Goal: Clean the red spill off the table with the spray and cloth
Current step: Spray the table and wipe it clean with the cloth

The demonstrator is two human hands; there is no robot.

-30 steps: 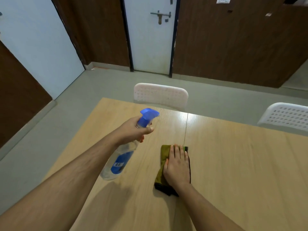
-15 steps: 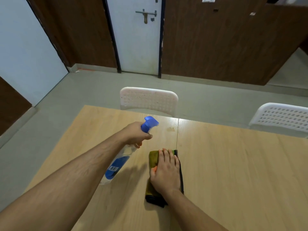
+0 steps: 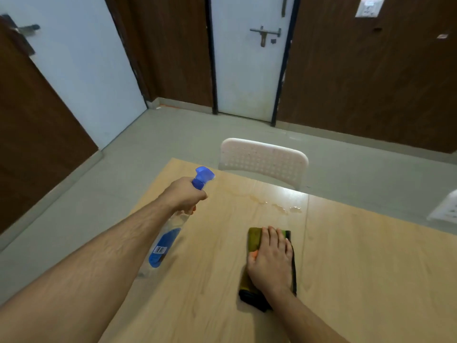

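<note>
My left hand [image 3: 184, 196] grips the neck of a clear spray bottle [image 3: 165, 240] with a blue nozzle and blue label, held tilted above the wooden table [image 3: 366, 263], nozzle pointing away from me. My right hand [image 3: 270, 259] lies flat, fingers together, pressing a folded olive-green cloth [image 3: 252, 240] with a dark edge onto the table. A faint wet, pale reddish-brown smear [image 3: 274, 205] shines on the tabletop beyond the cloth, near the far edge.
A white perforated chair [image 3: 263, 159] stands at the table's far edge, and part of a second one [image 3: 446, 209] shows at the right. Grey floor, brown panelled walls and a white door lie beyond. The table's left edge runs under my left forearm.
The view has swung left and up. The cloth under my right hand has slid back toward me, uncovering the wet smear. The bottle has stayed gripped in my left hand.
</note>
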